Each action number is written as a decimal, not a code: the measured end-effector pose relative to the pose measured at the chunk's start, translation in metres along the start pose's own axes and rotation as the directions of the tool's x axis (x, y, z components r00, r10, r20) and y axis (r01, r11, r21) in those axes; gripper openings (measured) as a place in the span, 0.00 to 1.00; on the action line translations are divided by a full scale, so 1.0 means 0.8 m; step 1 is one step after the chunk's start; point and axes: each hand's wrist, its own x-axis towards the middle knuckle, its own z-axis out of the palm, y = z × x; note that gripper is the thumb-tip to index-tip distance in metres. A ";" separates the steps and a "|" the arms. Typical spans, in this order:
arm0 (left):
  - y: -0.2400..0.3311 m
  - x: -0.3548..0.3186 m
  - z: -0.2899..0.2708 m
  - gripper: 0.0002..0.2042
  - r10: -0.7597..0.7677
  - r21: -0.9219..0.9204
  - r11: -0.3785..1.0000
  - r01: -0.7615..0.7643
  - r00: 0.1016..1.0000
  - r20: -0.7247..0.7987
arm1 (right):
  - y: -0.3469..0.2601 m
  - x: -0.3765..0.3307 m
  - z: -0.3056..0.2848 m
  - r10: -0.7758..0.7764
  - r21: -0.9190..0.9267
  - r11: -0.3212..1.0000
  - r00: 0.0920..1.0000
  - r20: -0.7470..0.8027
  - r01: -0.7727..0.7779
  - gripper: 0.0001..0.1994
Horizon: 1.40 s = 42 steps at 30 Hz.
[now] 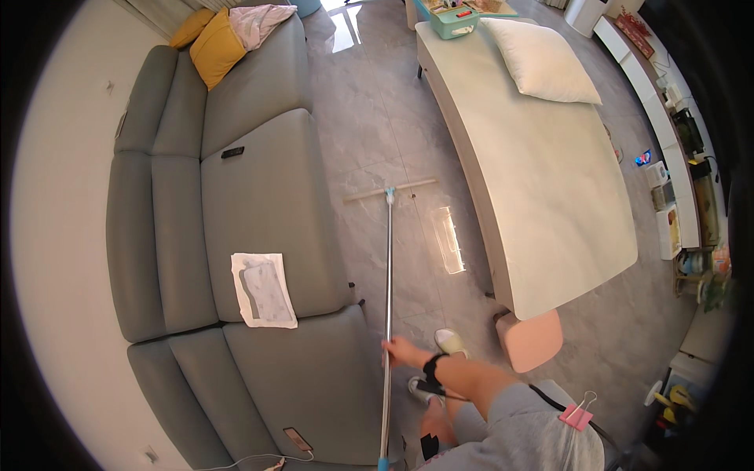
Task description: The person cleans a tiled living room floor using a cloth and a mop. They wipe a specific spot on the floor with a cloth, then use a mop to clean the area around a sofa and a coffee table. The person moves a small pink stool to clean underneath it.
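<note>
My right hand point(402, 352), with a black band at its wrist, is closed around the silver pole of a floor squeegee point(389, 271). Blue parts show at the pole's joint and at its lower end, which runs out of view. Its thin, pale T-shaped head point(412, 185) lies across the grey tiles between the sofa and the bench-like cream table. I cannot make out my left hand. My feet in light slippers point(450, 341) stand just right of the pole.
The grey sofa point(259, 196) runs along the left, with a remote point(232, 152), papers point(265, 290) and a phone on a cable point(298, 439). At right stands the cream table point(550, 204) with a pillow point(546, 61) and green box point(453, 23). A pink stool point(534, 341) sits by its near end.
</note>
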 end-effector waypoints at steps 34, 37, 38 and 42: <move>-0.018 -0.192 -0.080 0.21 0.143 0.065 0.990 -0.129 0.829 -0.540 | 0.122 -0.225 0.007 0.181 -0.420 0.885 0.980 -0.085 -0.200 0.19; -0.066 -0.141 0.032 0.17 0.107 0.092 0.992 -0.087 0.965 -0.240 | 0.076 -0.189 -0.012 0.097 -0.439 0.890 0.992 -0.083 -0.124 0.18; -0.078 -0.123 0.062 0.17 0.132 0.095 0.989 -0.117 0.976 -0.176 | 0.051 -0.166 -0.020 0.043 -0.450 0.890 0.996 -0.082 -0.076 0.18; -0.051 -0.020 0.102 0.19 0.377 0.133 0.924 -0.357 0.910 -0.172 | -0.065 -0.049 -0.050 -0.322 -0.638 0.764 0.916 -0.238 0.103 0.17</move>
